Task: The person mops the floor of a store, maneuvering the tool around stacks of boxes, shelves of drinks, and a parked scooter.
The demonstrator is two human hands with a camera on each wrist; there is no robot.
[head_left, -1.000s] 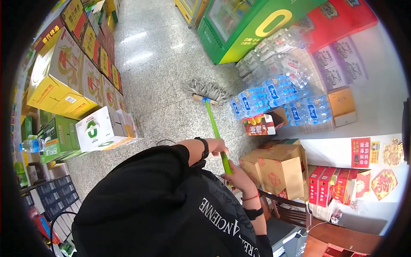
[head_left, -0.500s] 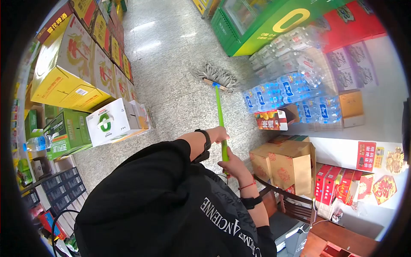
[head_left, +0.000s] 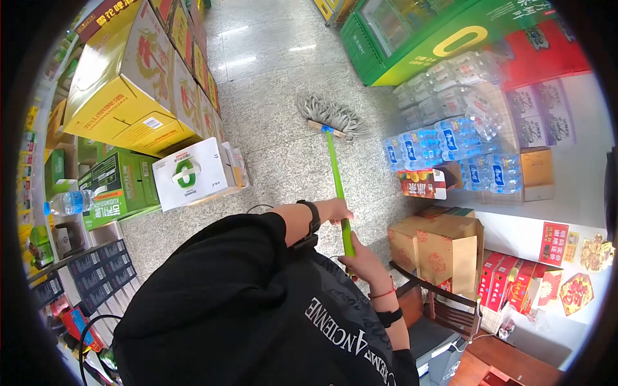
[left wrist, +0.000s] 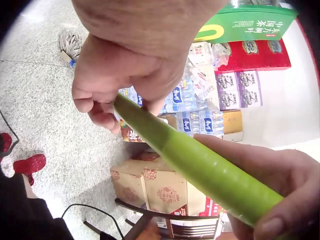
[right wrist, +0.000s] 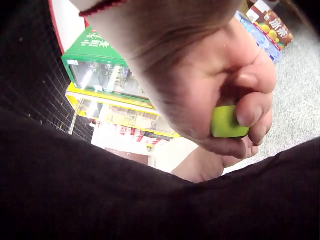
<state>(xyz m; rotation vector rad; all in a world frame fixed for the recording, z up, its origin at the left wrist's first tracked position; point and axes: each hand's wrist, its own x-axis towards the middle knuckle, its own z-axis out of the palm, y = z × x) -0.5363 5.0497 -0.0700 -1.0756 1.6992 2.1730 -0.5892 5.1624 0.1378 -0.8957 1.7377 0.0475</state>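
A mop with a grey string head [head_left: 331,116] lies on the speckled floor ahead, and its green handle [head_left: 337,174] slopes back toward my body. My left hand [head_left: 333,210] grips the handle partway along, its fingers curled around it. Closer to my body, my right hand [head_left: 365,260] holds the handle's end. In the left wrist view the right hand [left wrist: 280,180] wraps the ribbed green grip. The right wrist view shows the grip's end [right wrist: 229,121] poking out of the right fist [right wrist: 215,90].
Stacked cartons [head_left: 141,96] and a white box [head_left: 193,175] line the left. On the right stand a green drinks fridge [head_left: 412,48], bottled water packs [head_left: 425,141], brown cardboard boxes [head_left: 438,248] and a wooden chair [head_left: 450,315]. A speckled floor aisle [head_left: 270,77] runs ahead.
The surroundings have shifted right in the head view. The mop head has moved forward, then left relative to the fridge and water packs. Both hands have stayed on the handle.
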